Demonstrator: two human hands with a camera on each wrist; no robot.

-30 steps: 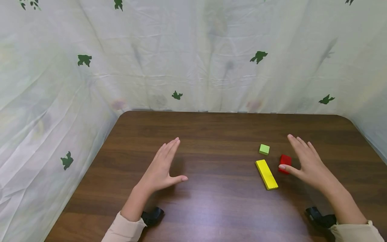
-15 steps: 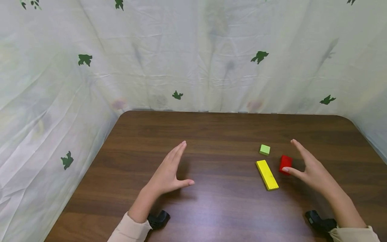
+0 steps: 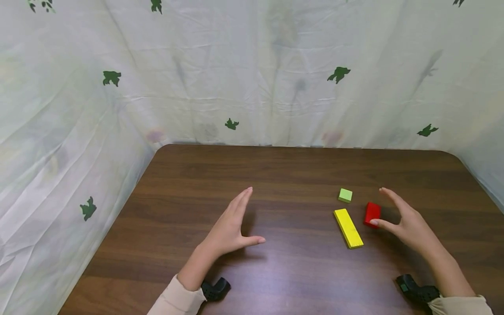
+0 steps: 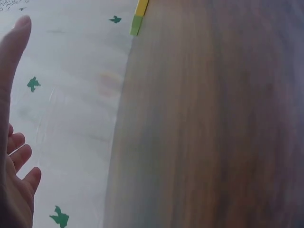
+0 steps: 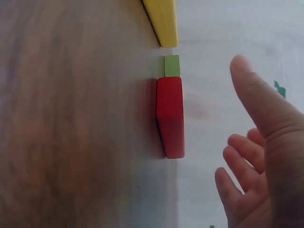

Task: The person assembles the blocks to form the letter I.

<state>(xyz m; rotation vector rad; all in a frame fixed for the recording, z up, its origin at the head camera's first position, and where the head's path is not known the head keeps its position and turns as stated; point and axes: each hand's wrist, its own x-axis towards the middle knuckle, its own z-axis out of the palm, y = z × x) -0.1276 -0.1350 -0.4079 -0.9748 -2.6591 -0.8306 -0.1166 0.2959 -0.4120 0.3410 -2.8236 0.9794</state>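
Note:
Over the middle of the table my left hand [image 3: 232, 225] hovers with thumb and fingers spread apart, holding nothing. My right hand [image 3: 407, 223] is likewise spread and without anything in it, nearest to the red block [image 3: 372, 213], whose lower corner its thumb overlaps in the head view. In the right wrist view a gap shows between that thumb and the red block [image 5: 170, 111]. Left of it lies a long yellow block [image 3: 348, 228], flat and slightly slanted. Behind the yellow one sits a small light green block [image 3: 345, 195].
The dark wooden table [image 3: 275, 170] has rounded far corners. A pale curtain [image 3: 260, 74] with green bird shapes hangs behind it and along both sides. Each wrist carries a black camera, such as the left wrist camera [image 3: 216, 289].
My left hand has moved right and a little toward me. My right hand has shifted slightly toward me, its fingers nearer the thumb. The blocks stay where they were.

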